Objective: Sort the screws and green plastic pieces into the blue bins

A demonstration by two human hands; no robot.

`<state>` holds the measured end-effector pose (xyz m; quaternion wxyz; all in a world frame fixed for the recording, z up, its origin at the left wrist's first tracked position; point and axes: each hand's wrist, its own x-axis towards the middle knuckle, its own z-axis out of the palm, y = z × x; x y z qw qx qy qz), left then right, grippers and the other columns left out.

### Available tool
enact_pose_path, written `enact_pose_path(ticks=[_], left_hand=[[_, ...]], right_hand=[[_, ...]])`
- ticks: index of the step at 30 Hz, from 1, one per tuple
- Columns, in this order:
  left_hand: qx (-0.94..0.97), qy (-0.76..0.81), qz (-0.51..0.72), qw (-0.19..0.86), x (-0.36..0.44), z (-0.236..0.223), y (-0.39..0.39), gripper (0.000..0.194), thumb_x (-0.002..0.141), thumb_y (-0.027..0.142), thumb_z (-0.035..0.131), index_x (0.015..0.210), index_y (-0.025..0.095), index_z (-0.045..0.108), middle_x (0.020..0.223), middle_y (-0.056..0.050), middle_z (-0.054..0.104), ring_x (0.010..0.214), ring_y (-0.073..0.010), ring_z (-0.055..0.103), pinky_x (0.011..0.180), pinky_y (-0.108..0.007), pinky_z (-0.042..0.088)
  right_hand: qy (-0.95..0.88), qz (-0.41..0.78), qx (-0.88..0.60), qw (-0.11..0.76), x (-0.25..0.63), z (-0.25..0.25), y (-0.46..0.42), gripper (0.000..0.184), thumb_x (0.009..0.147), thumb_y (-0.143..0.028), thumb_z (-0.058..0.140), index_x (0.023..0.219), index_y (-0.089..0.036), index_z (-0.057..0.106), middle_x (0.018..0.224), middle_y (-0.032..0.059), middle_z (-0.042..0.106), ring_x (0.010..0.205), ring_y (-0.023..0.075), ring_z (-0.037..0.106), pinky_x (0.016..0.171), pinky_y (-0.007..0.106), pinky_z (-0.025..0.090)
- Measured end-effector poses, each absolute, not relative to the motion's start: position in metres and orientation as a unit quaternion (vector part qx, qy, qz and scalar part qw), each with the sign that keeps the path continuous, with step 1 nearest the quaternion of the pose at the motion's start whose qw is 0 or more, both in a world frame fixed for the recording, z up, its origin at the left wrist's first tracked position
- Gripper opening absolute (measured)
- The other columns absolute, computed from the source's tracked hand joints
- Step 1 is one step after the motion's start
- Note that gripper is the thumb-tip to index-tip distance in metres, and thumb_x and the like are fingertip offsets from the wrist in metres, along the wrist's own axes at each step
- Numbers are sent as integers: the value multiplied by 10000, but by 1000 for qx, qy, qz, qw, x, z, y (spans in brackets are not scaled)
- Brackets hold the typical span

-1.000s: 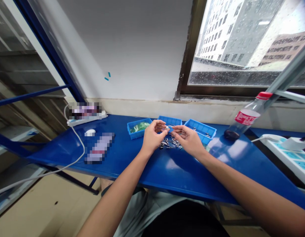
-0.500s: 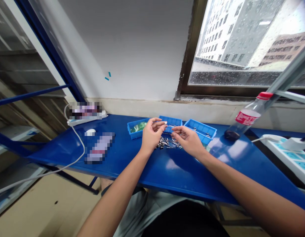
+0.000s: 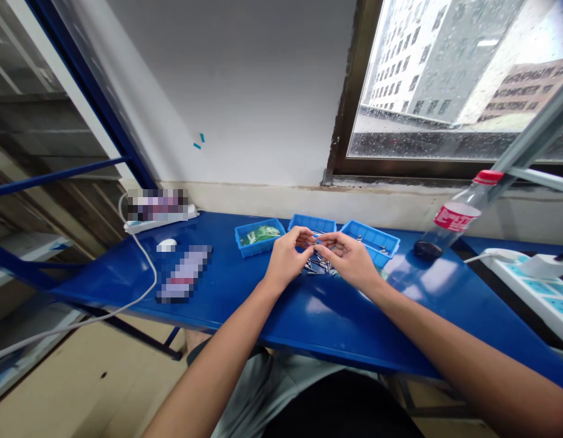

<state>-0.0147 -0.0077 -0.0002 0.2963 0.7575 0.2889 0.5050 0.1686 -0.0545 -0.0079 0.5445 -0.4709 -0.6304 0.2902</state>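
My left hand (image 3: 288, 258) and my right hand (image 3: 348, 257) meet fingertip to fingertip above a small heap of metal parts (image 3: 318, 265) on the blue table (image 3: 245, 298). Both hands are pinched closed on something small between them; I cannot make out what it is. Behind the hands stand three blue trays: a left tray (image 3: 258, 237) with green pieces, a middle tray (image 3: 314, 224), and a right tray (image 3: 371, 239) with a few metal parts.
A clear plastic bottle (image 3: 455, 219) with a red cap leans at the right. White power strips lie at the far left (image 3: 158, 220) and far right (image 3: 537, 286). A white cable (image 3: 140, 267) loops over the table's left side. A window is behind.
My left hand came down and right from its raised position, and both hands have closed together in a pinch over the heap of parts.
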Motion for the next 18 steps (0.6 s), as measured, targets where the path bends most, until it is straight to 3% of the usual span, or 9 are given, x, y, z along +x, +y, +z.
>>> enact_pose_path(ticks=[11, 15, 18], left_hand=[[789, 275, 475, 277, -15, -5, -6, 368, 891, 124, 694, 1244, 223, 658, 1064, -46, 777, 966, -189, 772, 887, -316, 635], [807, 279, 458, 248, -15, -7, -4, 347, 935, 184, 690, 1279, 212, 653, 1169, -93, 760, 1059, -230, 755, 952, -371, 628], [864, 281, 385, 161, -17, -9, -4, 251, 959, 284, 703, 1194, 197, 715, 1235, -130, 739, 1193, -298, 699, 1065, -459, 572]], right_hand=[[-658, 255, -470, 530, 170, -6, -53, 264, 931, -449, 712, 1071, -225, 723, 984, 85, 771, 898, 253, 748, 803, 396, 646], [-705, 112, -494, 497, 182, 0, -49, 159, 958, -356, 636, 1019, -246, 734, 988, 83, 759, 851, 250, 721, 805, 411, 615], [-736, -33, -517, 435, 200, 4, -43, 211, 1006, -300, 543, 1065, -227, 733, 1014, 114, 732, 933, 277, 694, 866, 427, 569]])
